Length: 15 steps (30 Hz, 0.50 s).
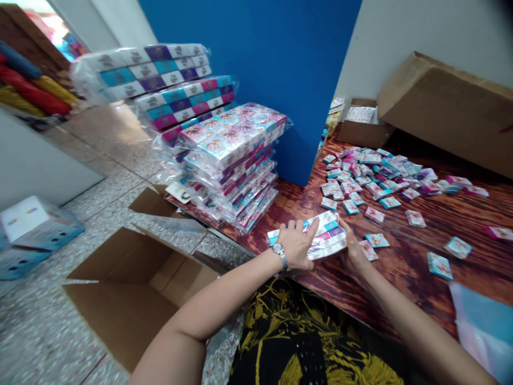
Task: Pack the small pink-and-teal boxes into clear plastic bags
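A plastic-wrapped pack of small boxes [329,239], in white, blue and purple, is at the front edge of the wooden table, held between both my hands. My left hand [295,243], with a watch at the wrist, lies over its left part with the fingers spread across the boxes. At its right end, my right hand [353,250] grips the pack, and some of the fingers are hidden behind it. Loose small boxes [375,240] lie just right of my right hand. To the left rises a stack of similar wrapped packs [236,131].
Many loose boxes [368,171] are scattered over the table [360,294]. A tilted cardboard carton [444,107] stands at the back right. Clear plastic bags [481,331] lie at the right edge. An open cardboard box [132,299] sits on the floor, left. A blue panel [256,59] stands behind.
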{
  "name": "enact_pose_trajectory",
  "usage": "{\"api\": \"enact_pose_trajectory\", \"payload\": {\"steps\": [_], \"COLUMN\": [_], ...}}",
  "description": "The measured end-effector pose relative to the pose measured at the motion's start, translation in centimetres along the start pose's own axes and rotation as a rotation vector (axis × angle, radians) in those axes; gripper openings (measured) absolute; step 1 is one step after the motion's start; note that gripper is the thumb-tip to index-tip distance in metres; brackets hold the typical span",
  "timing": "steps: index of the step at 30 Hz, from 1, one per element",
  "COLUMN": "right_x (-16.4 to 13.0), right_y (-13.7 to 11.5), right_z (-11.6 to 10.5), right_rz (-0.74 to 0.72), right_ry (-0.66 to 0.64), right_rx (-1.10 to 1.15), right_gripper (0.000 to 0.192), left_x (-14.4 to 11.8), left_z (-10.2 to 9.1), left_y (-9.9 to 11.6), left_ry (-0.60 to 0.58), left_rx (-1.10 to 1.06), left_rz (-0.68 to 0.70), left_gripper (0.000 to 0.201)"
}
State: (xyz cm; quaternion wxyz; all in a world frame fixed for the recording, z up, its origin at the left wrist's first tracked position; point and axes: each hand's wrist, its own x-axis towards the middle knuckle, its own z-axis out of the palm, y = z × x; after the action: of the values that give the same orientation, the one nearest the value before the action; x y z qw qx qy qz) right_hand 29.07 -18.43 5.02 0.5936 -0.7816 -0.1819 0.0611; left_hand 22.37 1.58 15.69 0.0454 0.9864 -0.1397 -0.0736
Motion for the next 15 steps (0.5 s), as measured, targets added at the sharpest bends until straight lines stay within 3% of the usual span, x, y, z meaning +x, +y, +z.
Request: {"api": "enact_pose_trajectory", "payload": {"steps": [3,5,7,9,12,15], "right_x": [-0.4,-1.0,-2.0,-3.3,-5.2,-6.6], "right_y": [-1.2,-2.2,-3.4,-5.2,-8.4,-10.4], "right_z": [0.7,1.9,4.0,7.4,14.1,21.1], "right_rz": [0.085,0.094,0.051,-0.029,-0.296,-0.688], "right_ry": [-0.007,-0.040,-0.187,-0.452,-0.827,-1.009], "right_rx": [0.440,0.543,0.530,0.416,0.151,-0.047], "right_gripper": [0.069,0.064,0.052,0.040,0.039,0.051], "left_x": [-5.7,-11.6,-18.3,-24.8,-31.5,-33.5], "left_z": [-2.5,-4.3,-5.5,-5.8,-3.5,1.3], "left_y": [-1.9,-4.0,-6.2,-8.4,-11.4,-14.2], "left_ry": [0.034,0.064,0.095,0.136,0.209,0.320], "left_rx": [-0.038,-0.113,-0.181,-0.177,-0.108,-0.045], "left_rz": [-0.022,-0.114,-0.287,-0.494,-0.840,-1.146], "left_gripper": [0.114,0.113,0.112,0.107,0.110,0.114]}}
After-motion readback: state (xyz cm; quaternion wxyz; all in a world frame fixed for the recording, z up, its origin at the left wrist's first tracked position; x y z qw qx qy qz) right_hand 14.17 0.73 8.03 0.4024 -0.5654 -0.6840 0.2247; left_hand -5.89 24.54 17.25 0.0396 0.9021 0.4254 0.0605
